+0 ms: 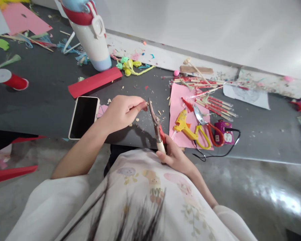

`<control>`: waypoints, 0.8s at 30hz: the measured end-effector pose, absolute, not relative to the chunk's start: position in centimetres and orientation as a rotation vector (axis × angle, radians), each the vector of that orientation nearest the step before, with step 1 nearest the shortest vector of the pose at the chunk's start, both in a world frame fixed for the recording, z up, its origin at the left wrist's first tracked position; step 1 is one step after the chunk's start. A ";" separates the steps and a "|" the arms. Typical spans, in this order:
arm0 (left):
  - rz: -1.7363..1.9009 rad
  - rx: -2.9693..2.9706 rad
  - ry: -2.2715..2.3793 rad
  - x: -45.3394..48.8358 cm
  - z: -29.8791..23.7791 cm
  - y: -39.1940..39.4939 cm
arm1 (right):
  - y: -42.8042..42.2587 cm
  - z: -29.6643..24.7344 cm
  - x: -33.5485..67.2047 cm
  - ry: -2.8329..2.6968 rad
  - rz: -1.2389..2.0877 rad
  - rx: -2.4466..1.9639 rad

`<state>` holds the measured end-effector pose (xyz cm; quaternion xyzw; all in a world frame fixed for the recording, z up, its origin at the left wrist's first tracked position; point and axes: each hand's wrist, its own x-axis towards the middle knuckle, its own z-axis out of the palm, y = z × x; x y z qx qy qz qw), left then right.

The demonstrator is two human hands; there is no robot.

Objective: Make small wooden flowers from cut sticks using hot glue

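Note:
My right hand [174, 152] is closed around the handles, one cream and one red, of a pair of pruning shears [155, 121]. The blades point away from my body, above the grey table. In a pinch, the fingertips of my left hand [124, 112] hold a small pale stick piece [147, 104] at the blades; most of it is hidden by the fingers. Little pale cut bits [137, 119] lie scattered on the table below both hands.
Left of my hands lie a phone [84, 117], a red folded strip [95, 82], a bottle [91, 43] and a red thread spool [11, 79]. Rightward, pink paper [174, 100] bears a yellow glue gun [184, 124] and scissors [200, 117], near wrapped sticks [217, 106] and a purple box [224, 130].

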<state>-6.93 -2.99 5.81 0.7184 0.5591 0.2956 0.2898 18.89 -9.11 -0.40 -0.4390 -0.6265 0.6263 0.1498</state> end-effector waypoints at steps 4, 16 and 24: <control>0.775 1.865 1.478 -7.2 5.5 -3.6 | -9.4 0.1 18.7 -1.946 1.612 -1.333; 0.762 1.611 1.358 -7.3 5.5 -3.8 | -9.7 1.4 18.3 -2.090 1.463 -1.482; 0.739 1.524 1.362 -7.3 5.4 -3.7 | -9.6 1.9 18.2 -2.083 1.445 -1.519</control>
